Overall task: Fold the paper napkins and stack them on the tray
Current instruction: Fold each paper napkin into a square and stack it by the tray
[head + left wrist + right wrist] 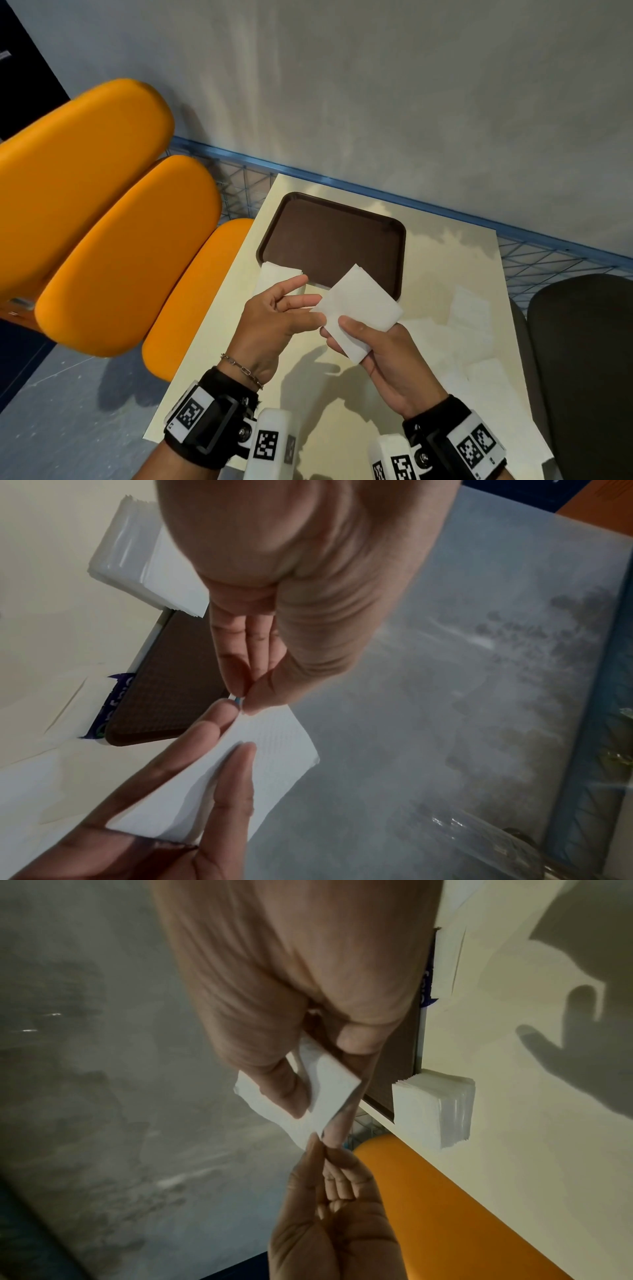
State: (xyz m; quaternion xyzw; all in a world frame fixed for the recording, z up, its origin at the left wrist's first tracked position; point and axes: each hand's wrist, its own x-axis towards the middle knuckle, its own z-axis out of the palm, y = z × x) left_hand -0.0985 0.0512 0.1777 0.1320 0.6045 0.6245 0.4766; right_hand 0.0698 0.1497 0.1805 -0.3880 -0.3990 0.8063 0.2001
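A dark brown tray (329,240) lies bare at the far side of the cream table (308,394). I hold a white folded napkin (359,308) in the air just in front of the tray's near edge. My right hand (334,327) grips it, thumb on top and fingers underneath. My left hand (317,308) pinches the napkin's left corner between thumb and fingertips, as the left wrist view shows on the napkin (274,739). The right wrist view has the napkin (329,1085) under my thumb. A stack of napkins (277,277) sits by the tray's near left corner.
Loose flat napkins (469,308) lie on the table's right side. Orange chairs (120,257) stand to the left and a dark chair (582,342) to the right. A blue wire rail (445,212) and a grey wall run behind the table.
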